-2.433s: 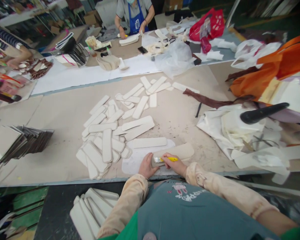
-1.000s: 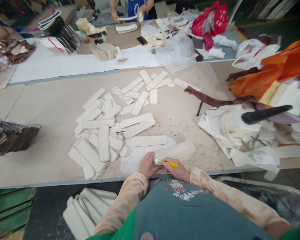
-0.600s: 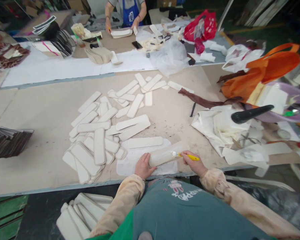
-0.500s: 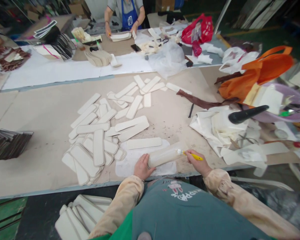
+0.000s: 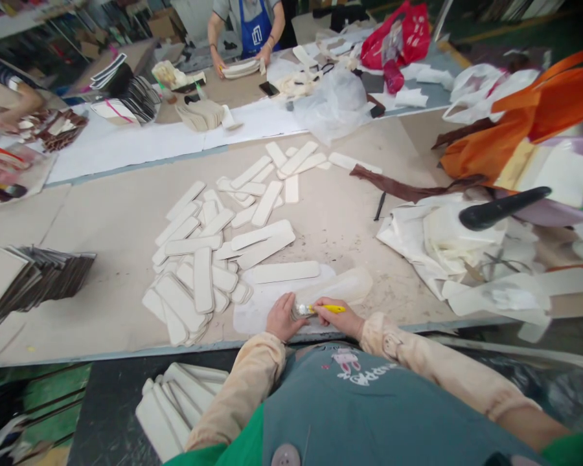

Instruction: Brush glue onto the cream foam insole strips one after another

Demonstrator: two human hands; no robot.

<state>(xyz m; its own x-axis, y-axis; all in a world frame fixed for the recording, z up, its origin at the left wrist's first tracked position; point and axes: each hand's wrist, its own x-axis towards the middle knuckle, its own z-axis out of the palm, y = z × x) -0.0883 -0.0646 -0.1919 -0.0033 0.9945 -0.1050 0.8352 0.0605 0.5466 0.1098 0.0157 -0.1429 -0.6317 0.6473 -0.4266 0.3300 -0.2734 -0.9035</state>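
Over the beige table (image 5: 111, 220), right hand (image 5: 337, 315) pinches yellow brush (image 5: 331, 309) while left hand (image 5: 282, 318), thumb spread, touches pale strip (image 5: 347, 287).

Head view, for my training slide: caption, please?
Left hand steadies a pale strip; right hand holds a yellow-handled paintbrush to it.

Interior view, even pale light, source unseen.
Worktop (image 5: 111, 213): moderately bright, shadows faint. Far floor (image 5: 486, 40): dim, soft. Outer edges: smeared, stretched. Fine detail: slightly blurred.
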